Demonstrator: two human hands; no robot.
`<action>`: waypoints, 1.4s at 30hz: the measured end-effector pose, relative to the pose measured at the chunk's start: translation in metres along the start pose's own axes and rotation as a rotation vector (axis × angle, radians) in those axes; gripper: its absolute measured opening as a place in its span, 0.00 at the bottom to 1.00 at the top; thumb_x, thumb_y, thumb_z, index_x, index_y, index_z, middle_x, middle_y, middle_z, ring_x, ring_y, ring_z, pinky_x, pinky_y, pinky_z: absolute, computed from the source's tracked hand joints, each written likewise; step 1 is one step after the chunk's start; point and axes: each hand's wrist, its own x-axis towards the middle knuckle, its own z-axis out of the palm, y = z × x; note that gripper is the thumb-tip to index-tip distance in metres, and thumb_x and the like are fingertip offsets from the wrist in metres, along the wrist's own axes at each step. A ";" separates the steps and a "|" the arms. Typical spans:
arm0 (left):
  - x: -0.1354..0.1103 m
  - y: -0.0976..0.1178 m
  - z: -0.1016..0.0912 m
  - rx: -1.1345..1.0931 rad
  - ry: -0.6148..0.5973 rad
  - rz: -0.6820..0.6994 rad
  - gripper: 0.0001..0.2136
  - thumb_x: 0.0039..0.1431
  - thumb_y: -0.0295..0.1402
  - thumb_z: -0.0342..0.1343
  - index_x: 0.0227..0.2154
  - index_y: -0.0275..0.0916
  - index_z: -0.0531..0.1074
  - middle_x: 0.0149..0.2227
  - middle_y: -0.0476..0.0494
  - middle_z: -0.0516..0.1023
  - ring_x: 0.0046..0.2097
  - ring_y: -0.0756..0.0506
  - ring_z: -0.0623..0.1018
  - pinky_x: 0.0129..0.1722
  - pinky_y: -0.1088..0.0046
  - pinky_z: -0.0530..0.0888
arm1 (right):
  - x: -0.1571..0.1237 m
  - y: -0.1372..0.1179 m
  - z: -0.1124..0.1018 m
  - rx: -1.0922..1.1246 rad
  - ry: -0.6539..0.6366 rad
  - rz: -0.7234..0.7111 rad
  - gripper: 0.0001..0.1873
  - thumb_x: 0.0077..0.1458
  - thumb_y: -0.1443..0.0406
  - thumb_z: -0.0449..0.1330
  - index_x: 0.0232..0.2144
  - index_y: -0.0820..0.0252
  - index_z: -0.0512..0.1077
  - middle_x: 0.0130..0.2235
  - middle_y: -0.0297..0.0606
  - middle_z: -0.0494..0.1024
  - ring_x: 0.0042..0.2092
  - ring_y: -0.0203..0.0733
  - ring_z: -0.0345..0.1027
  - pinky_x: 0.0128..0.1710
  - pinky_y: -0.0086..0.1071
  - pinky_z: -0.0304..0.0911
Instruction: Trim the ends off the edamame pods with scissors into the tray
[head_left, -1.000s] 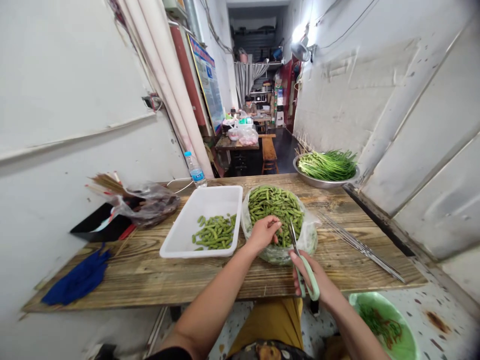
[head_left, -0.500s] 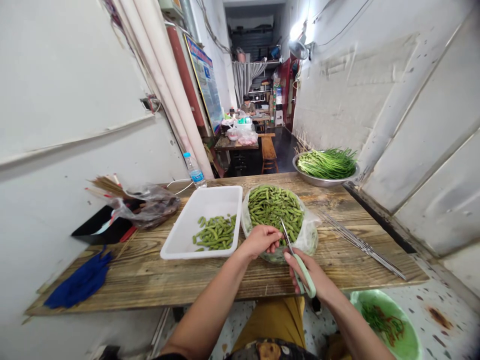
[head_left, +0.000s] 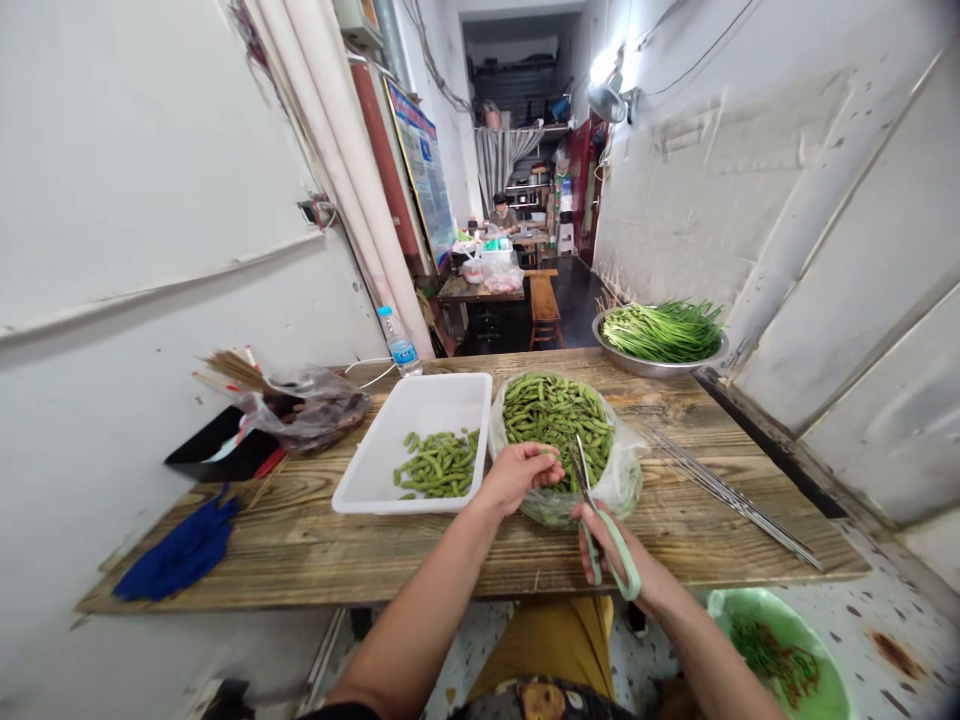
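My left hand (head_left: 517,472) pinches a green bean pod at the near edge of a clear bag of green pods (head_left: 559,415). My right hand (head_left: 622,560) grips pale green scissors (head_left: 600,525), whose blades point up at the pod held by the left hand. A white tray (head_left: 390,455) to the left of the bag holds a small pile of cut pods (head_left: 439,465). Both hands hover over the near edge of the wooden table (head_left: 300,540).
A metal bowl of long green stalks (head_left: 660,335) sits far right; metal skewers (head_left: 731,495) lie along the right side. A plastic bag with sticks (head_left: 300,405), a black tray and a blue cloth (head_left: 180,555) lie left. A water bottle (head_left: 396,342) stands behind. A green basin (head_left: 780,655) is on the floor. A person sits far down the corridor.
My left hand lifted a pod from the bag towards the scissors; my right hand with the scissors shifted slightly. The view turned a little to the left.
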 end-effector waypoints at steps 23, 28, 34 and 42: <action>-0.013 0.042 -0.050 1.371 0.816 0.560 0.13 0.53 0.28 0.55 0.41 0.42 0.77 0.53 0.35 0.67 0.55 0.34 0.65 0.52 0.51 0.62 | 0.005 0.017 -0.010 0.324 -0.014 0.002 0.28 0.47 0.42 0.57 0.37 0.57 0.62 0.23 0.29 0.66 0.23 0.33 0.61 0.21 0.26 0.61; 0.025 0.015 -0.001 1.513 -0.012 0.562 0.10 0.56 0.28 0.52 0.35 0.44 0.78 0.41 0.42 0.76 0.46 0.43 0.70 0.51 0.59 0.59 | 0.001 0.015 -0.018 0.408 0.062 0.016 0.26 0.48 0.43 0.57 0.37 0.56 0.63 0.22 0.29 0.65 0.21 0.35 0.60 0.20 0.28 0.59; 0.056 -0.007 0.036 1.669 -0.167 0.553 0.08 0.55 0.27 0.52 0.31 0.38 0.76 0.39 0.37 0.75 0.47 0.39 0.67 0.47 0.59 0.59 | -0.008 0.014 -0.026 0.334 0.096 0.039 0.27 0.48 0.42 0.56 0.37 0.56 0.62 0.23 0.29 0.66 0.20 0.35 0.61 0.20 0.29 0.60; 0.041 0.010 0.011 1.188 -0.018 0.554 0.04 0.53 0.29 0.54 0.31 0.38 0.73 0.33 0.46 0.76 0.40 0.45 0.72 0.46 0.65 0.65 | -0.005 0.013 -0.016 0.201 0.099 0.068 0.27 0.47 0.42 0.58 0.35 0.57 0.61 0.21 0.27 0.66 0.20 0.33 0.61 0.17 0.26 0.59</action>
